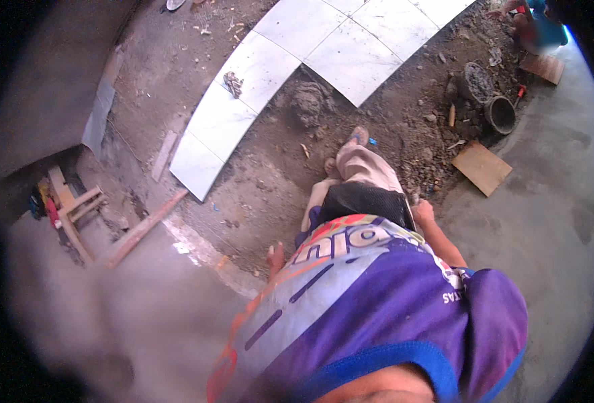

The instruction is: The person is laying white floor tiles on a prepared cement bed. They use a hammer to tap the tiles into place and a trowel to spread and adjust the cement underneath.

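My left hand (pixel 275 258) hangs low beside my purple shirt (pixel 377 295), partly hidden by it. Its fingers look stretched out and apart, and I see nothing in them. On the other side, my right hand (pixel 423 212) is down by my thigh, with its fingers curled. Whether it holds anything is too small to make out. Dark mesh-like material (pixel 364 201) lies across my lap, above light trousers (pixel 371 166). Ahead of my feet, a heap of grey mortar (pixel 307 101) sits on the dirt, next to the white marbled floor tiles (pixel 263 64).
A black bucket (pixel 499 115), a second container of grey mix (pixel 477 83) and a brown square board (pixel 482 168) stand right. At left are a wooden frame (pixel 75 211) and a long plank (pixel 146 228). Another person (pixel 542 30) is at the far right.
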A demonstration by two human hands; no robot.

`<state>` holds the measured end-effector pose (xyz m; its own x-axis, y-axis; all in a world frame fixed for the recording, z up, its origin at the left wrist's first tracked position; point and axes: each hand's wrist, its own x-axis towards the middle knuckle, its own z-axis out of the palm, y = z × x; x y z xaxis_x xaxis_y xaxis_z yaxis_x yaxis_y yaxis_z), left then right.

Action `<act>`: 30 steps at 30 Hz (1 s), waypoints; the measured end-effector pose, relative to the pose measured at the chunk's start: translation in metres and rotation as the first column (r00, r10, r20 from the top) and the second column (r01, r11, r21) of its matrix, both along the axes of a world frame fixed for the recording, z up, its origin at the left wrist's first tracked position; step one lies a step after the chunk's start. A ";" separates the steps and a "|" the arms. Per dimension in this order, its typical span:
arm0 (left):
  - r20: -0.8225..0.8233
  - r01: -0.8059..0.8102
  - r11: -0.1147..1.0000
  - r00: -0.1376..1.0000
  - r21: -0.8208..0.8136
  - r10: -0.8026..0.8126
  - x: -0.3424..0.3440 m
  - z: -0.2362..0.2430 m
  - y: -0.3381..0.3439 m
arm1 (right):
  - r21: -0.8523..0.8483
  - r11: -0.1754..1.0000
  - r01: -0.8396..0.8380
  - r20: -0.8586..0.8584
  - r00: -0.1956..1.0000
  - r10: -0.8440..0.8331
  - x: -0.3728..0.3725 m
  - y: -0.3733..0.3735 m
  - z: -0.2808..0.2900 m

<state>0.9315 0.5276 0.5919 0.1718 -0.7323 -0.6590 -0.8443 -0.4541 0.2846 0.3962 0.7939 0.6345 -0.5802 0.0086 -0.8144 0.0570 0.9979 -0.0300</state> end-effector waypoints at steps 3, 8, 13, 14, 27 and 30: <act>0.098 0.574 0.819 0.814 0.009 -0.572 0.055 -0.003 -0.040 | 0.023 0.994 0.107 -0.032 0.994 -0.106 -0.018 -0.046 -0.017; 0.036 0.471 0.857 0.872 0.209 -0.488 0.010 -0.001 -0.082 | -0.323 0.912 0.253 -0.272 0.898 -0.346 -0.073 -0.092 -0.019; 0.046 0.573 0.772 0.795 0.274 -0.605 -0.020 0.013 -0.188 | -0.458 0.718 0.525 -0.221 0.715 -0.663 -0.056 -0.131 -0.044; 0.052 0.599 0.748 0.769 0.286 -0.637 -0.029 0.014 -0.216 | -0.449 0.721 0.528 -0.250 0.700 -0.669 -0.045 -0.133 -0.050; 0.151 0.650 0.745 0.759 -0.151 -0.633 -0.229 0.026 -0.535 | -0.534 -0.230 0.814 0.059 -0.235 -0.970 0.098 -0.281 -0.007; 0.134 0.695 0.691 0.718 -0.201 -0.683 -0.260 -0.012 -0.514 | -0.435 -0.178 0.883 0.042 -0.177 -0.983 0.132 -0.275 -0.099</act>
<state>0.6720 0.0141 0.5798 -0.4148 -0.7793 -0.4697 -0.9089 0.3304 0.2545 0.5283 0.5188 0.5355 -0.2437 0.6018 -0.7605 0.8578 -0.2321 -0.4586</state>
